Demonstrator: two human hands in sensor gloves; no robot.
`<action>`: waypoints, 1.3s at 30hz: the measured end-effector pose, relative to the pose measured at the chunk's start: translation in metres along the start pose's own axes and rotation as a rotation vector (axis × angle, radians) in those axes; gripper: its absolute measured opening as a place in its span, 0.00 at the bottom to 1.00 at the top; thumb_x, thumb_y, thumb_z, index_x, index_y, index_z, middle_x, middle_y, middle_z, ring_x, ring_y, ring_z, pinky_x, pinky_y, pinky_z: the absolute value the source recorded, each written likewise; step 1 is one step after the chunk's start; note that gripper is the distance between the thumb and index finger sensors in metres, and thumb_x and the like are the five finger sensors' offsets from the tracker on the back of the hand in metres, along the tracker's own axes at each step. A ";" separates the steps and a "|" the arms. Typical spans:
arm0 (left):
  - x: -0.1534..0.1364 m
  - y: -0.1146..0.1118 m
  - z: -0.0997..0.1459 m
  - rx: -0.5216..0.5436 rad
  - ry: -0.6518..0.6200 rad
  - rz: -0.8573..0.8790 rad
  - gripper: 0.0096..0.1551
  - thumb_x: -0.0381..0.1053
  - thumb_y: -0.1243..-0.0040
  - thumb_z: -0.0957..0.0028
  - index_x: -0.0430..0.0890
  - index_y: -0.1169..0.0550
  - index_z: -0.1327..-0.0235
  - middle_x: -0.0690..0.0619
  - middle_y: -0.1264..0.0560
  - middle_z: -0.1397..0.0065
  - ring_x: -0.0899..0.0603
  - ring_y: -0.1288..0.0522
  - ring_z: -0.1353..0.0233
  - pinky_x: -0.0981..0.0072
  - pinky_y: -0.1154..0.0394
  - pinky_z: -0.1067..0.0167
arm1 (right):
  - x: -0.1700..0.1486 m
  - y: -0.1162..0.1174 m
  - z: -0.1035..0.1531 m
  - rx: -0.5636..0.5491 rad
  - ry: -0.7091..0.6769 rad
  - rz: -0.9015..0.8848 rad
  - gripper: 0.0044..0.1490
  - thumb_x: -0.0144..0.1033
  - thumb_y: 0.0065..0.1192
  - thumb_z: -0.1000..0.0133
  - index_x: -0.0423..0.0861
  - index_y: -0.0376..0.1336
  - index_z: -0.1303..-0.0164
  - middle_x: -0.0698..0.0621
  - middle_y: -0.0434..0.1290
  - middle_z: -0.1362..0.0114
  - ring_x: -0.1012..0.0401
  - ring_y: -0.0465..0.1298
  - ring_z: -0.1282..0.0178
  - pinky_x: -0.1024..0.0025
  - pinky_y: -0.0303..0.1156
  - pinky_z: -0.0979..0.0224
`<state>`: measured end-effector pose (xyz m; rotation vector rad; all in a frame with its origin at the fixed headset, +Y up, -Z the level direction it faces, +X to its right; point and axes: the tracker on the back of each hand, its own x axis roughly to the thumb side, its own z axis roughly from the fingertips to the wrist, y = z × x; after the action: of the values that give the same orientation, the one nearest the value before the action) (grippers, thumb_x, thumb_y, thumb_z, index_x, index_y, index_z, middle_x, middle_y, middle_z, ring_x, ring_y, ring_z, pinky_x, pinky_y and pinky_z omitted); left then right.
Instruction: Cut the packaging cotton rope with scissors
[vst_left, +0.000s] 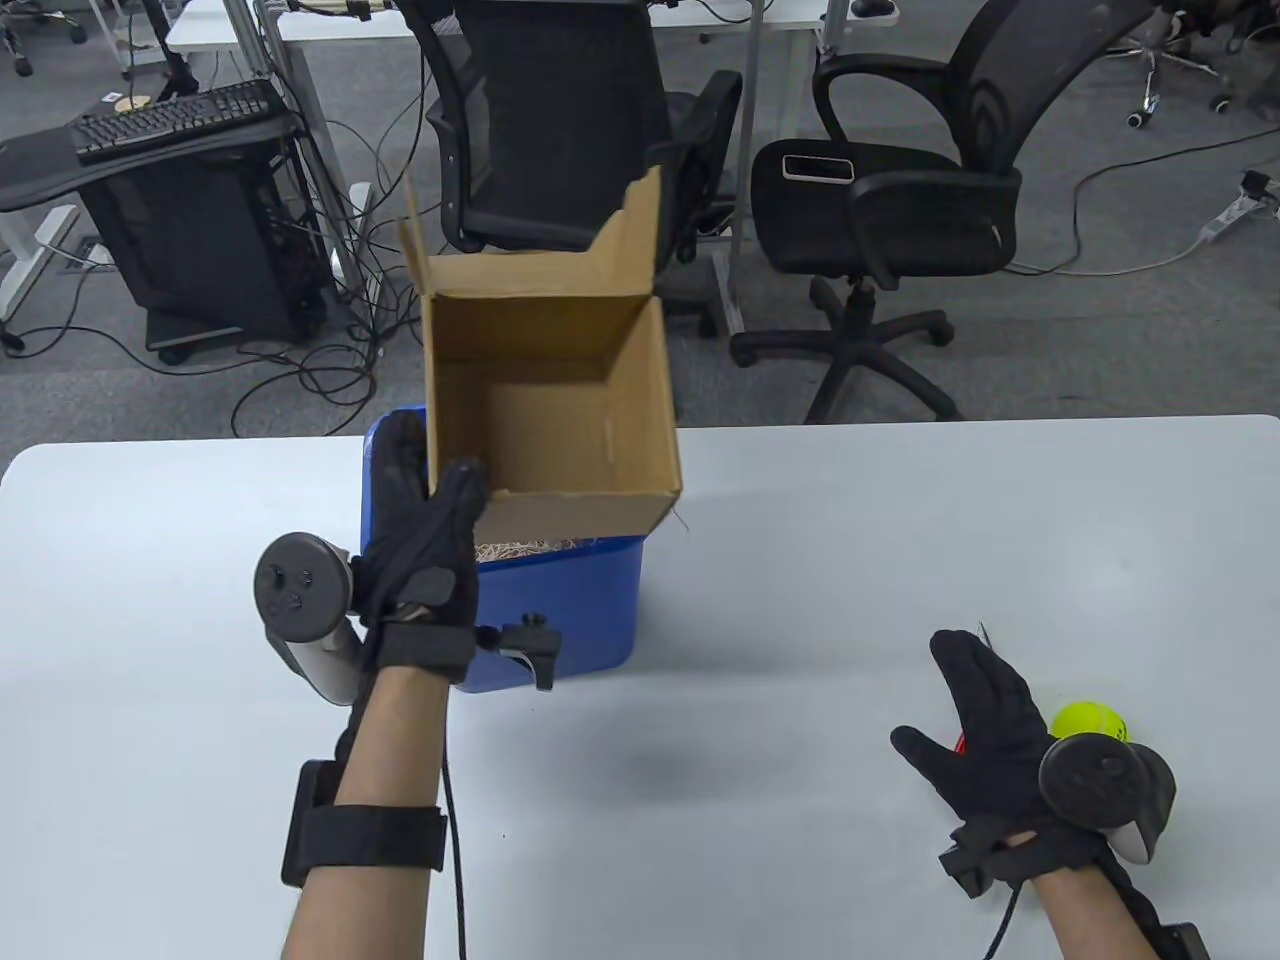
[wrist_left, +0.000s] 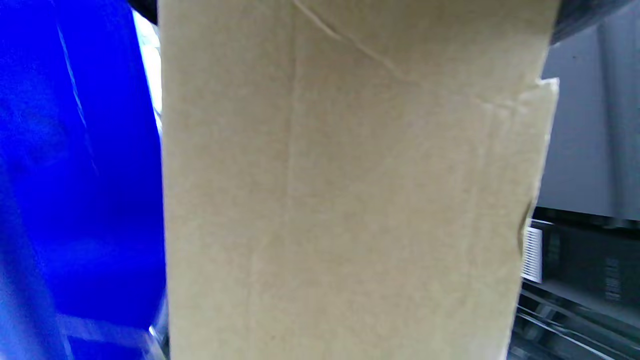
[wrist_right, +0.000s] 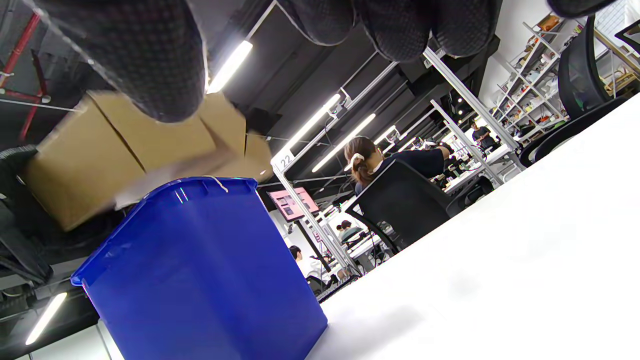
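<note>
Left hand (vst_left: 425, 570) grips cardboard box (vst_left: 550, 400); right hand (vst_left: 985, 725) lies spread.

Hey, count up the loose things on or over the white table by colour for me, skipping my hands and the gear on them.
Brown: 1, the cardboard box held by the left hand over the bin
Blue: 1, the bin
Yellow-green: 1, the ball
Red: 1, something mostly hidden under the right hand
Total: 4

Number "22" on a white post (wrist_right: 286, 161) behind the table.
</note>
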<state>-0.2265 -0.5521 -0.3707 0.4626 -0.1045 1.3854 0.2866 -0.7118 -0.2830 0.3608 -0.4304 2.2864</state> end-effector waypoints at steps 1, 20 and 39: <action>-0.006 0.006 -0.004 0.022 0.020 -0.050 0.55 0.70 0.44 0.41 0.44 0.57 0.20 0.30 0.60 0.21 0.15 0.49 0.27 0.26 0.39 0.38 | 0.000 -0.001 0.000 -0.003 0.001 -0.003 0.58 0.58 0.70 0.51 0.40 0.51 0.18 0.29 0.56 0.16 0.29 0.56 0.23 0.17 0.52 0.33; -0.024 -0.015 -0.001 0.007 0.014 -0.343 0.36 0.49 0.43 0.42 0.40 0.40 0.24 0.33 0.43 0.21 0.24 0.51 0.21 0.30 0.62 0.33 | -0.003 -0.002 0.000 0.007 0.015 -0.027 0.59 0.58 0.70 0.51 0.40 0.51 0.17 0.29 0.56 0.17 0.29 0.56 0.23 0.17 0.52 0.33; -0.057 -0.154 0.131 -0.693 -0.340 -0.085 0.45 0.62 0.44 0.40 0.46 0.47 0.18 0.34 0.42 0.19 0.24 0.36 0.24 0.24 0.40 0.36 | 0.005 0.009 0.001 0.051 -0.028 -0.002 0.59 0.58 0.70 0.51 0.40 0.51 0.17 0.29 0.56 0.17 0.29 0.57 0.23 0.17 0.52 0.34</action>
<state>-0.0641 -0.6701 -0.3106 0.1101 -0.8054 1.0891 0.2763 -0.7147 -0.2820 0.4186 -0.3859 2.2957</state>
